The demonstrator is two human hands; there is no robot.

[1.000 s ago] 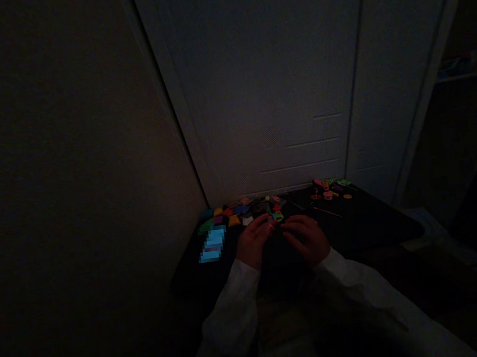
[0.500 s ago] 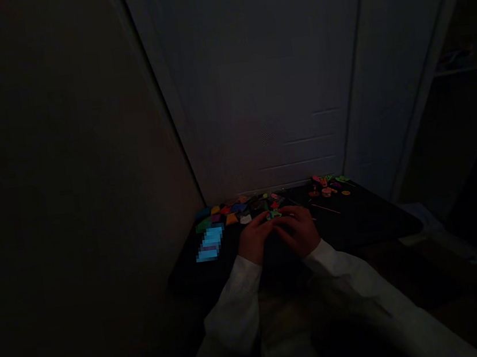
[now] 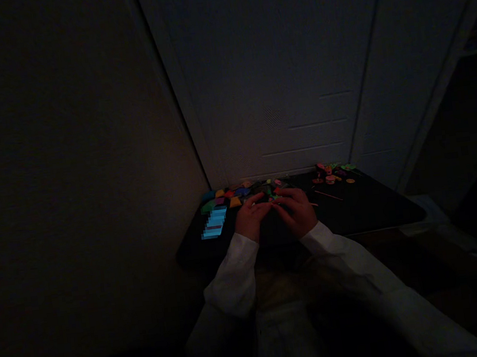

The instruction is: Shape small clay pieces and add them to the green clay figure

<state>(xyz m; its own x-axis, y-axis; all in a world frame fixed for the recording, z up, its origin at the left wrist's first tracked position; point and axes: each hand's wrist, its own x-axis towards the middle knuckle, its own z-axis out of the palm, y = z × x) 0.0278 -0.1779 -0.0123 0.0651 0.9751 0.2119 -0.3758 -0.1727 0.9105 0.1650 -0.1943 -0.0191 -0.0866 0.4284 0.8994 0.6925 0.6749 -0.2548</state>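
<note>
My left hand (image 3: 248, 218) and my right hand (image 3: 298, 210) meet above the front middle of a dark table (image 3: 368, 209). Both are closed, the fingertips pinched together close to each other. A small green piece (image 3: 274, 196) shows between the fingertips; its kind is too dark and small to tell. Behind the hands lie several small coloured packets, among them an orange one (image 3: 235, 201) and a blue one (image 3: 242, 191). Left of my left hand, a phone (image 3: 215, 222) with a bright, blurred-out blue screen rests on the table.
Small pink, orange and green pieces (image 3: 330, 179) are grouped at the back right. A thin pinkish stick (image 3: 328, 195) lies before them. A pale panelled surface (image 3: 269, 70) rises behind the table, and a wall (image 3: 88, 162) stands at the left. The room is very dim.
The view has tilted down and shifted slightly, so the table appears higher. Both hands stay together over the table, with small finger movements around the green piece.
</note>
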